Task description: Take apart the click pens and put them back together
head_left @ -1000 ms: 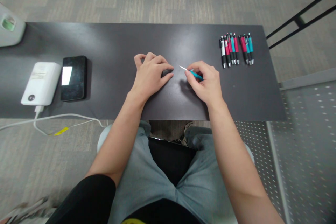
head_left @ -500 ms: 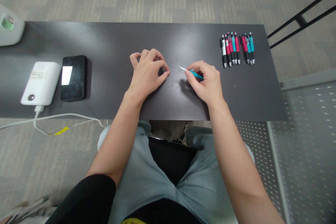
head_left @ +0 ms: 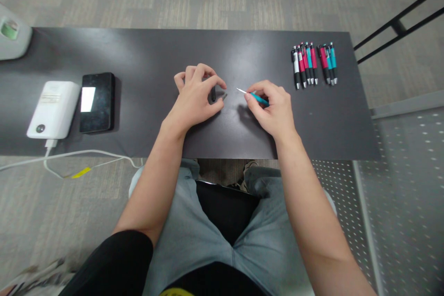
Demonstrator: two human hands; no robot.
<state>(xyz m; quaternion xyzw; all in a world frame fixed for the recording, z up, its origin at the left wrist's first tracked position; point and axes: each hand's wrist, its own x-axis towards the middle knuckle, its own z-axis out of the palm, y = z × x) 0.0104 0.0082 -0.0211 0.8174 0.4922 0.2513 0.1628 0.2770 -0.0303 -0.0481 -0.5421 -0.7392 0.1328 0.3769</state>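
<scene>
My left hand [head_left: 194,97] rests on the dark table [head_left: 145,51] with fingers curled, pinching a small black pen part [head_left: 213,94]; a tiny grey tip [head_left: 225,96] lies just right of it. A short gap to the right, my right hand [head_left: 272,108] is closed on a teal pen piece [head_left: 259,97] whose thin white refill [head_left: 242,90] points left toward the left hand.
Several red, teal and black pens [head_left: 313,64] lie in a row at the table's far right. A black phone [head_left: 97,101] and a white power bank [head_left: 53,109] with a white cable [head_left: 86,153] sit at the left. A grey device [head_left: 12,37] is at the far left corner.
My left hand's fingers have lifted and curled, uncovering the black pen part and the grey tip. My right hand has stayed in place.
</scene>
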